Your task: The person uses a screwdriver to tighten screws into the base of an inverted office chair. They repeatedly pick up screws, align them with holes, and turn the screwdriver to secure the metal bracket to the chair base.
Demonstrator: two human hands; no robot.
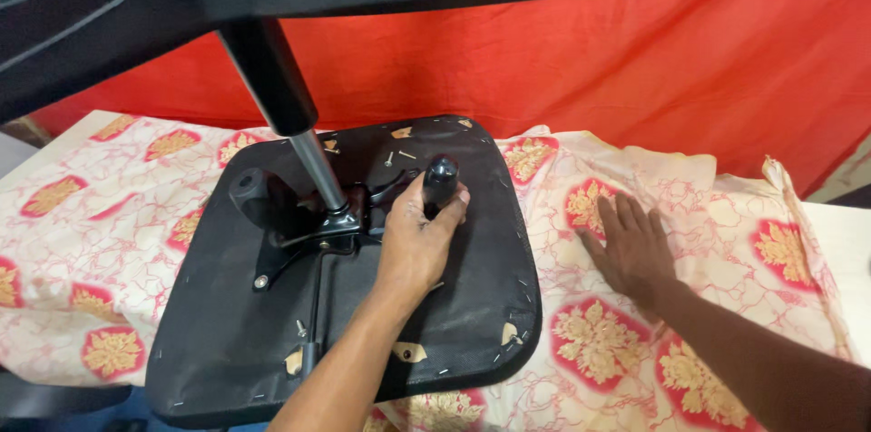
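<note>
Upturned office-chair seat [454, 305] lying across the cloth-covered table's [726, 214] near edge; left hand [415, 246] closed around the black lever knob [441, 182] beside the gas-lift column [299, 128]; right hand [632, 246] flat, fingers spread, holding nothing, on the floral cloth [581, 332].

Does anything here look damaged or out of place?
Yes. The upturned chair seat has torn black underside fabric: small rips along its edges show pale material beneath, near stray staples. Two loose screws lie on it above the left hand, which grips a black lever knob. The right hand rests flat on the patterned cloth.
</note>
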